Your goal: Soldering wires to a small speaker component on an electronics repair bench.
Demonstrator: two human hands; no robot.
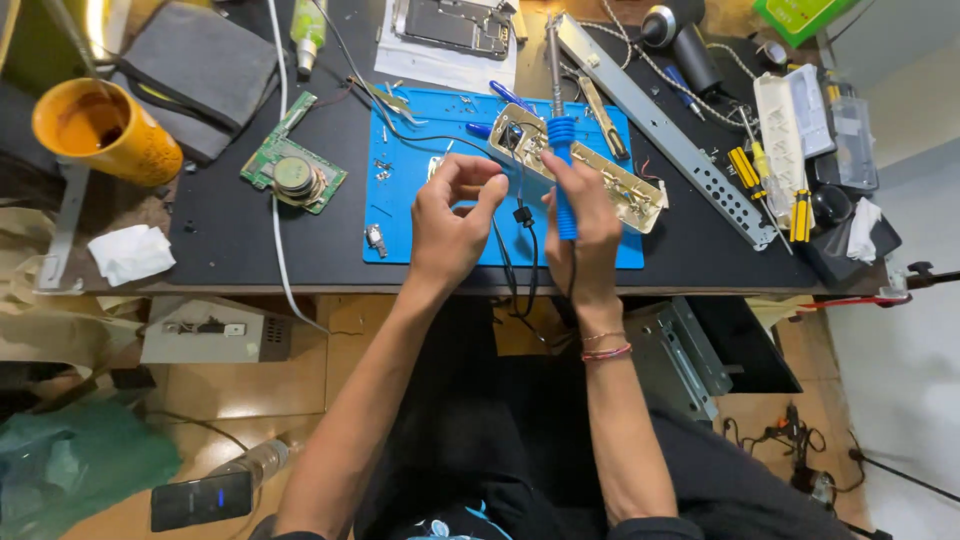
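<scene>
My right hand [585, 215] grips a blue-handled soldering iron [562, 135], tip pointing away from me over a long metal circuit assembly [620, 180] lying on a blue work mat [420, 215]. Just left of the iron, my left hand [450, 215] hovers over the mat with fingers curled; thumb and forefinger pinch something thin that I cannot make out. Black wires [520, 250] run between my hands and drop off the table's front edge.
A green circuit board with a round part [293, 170] lies left of the mat, an orange cup [105, 130] further left. Long metal bracket [660, 125], yellow-handled screwdrivers [775, 185] and small boxes sit right. A phone [200, 498] lies on the floor.
</scene>
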